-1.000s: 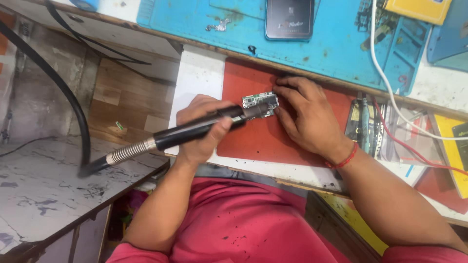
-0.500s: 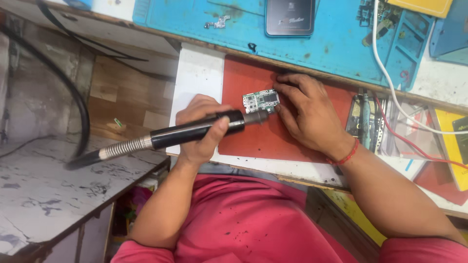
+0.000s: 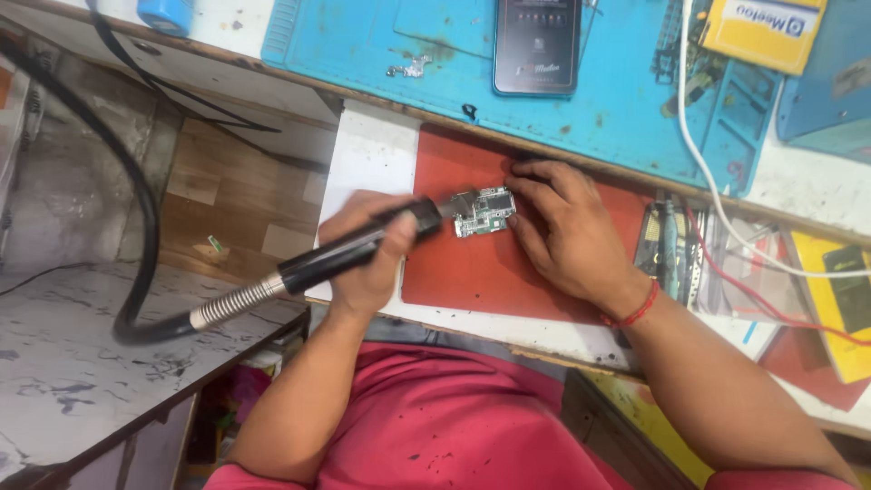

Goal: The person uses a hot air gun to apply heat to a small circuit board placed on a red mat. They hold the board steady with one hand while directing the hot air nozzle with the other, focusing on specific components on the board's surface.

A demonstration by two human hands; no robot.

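Cluttered repair tabletop (image 3: 372,154), white, seen from above; marble-patterned lower surface (image 3: 63,363) at left. Large blue work mat (image 3: 617,109) along the far edge, a dark phone (image 3: 537,44) lying flat on it and a yellow box (image 3: 760,32) at its far right corner. Nearer the person, a red mat (image 3: 481,272); both hands work over it. Thick black hose (image 3: 100,181) loops down the left side into a metal spring sleeve (image 3: 238,304) and on into a black hot-air handpiece (image 3: 358,249). Left hand (image 3: 367,263) wrapped shut around that handpiece, nozzle aimed at the left edge of a small phone circuit board (image 3: 484,211), touching or just off it; cannot tell which. Board lies flat on the red mat's upper middle. Right hand (image 3: 567,236), red thread at the wrist, rests palm down, fingers spread loosely, fingertips pressing the board's right edge to steady it; nothing gripped. White cable (image 3: 717,218) and red wires (image 3: 753,290) trail at right beside a tray of small tools (image 3: 667,240). Progress, as judged: board is out and bare, heat work on it is under way; no part visibly lifted yet, and nothing reassembled.
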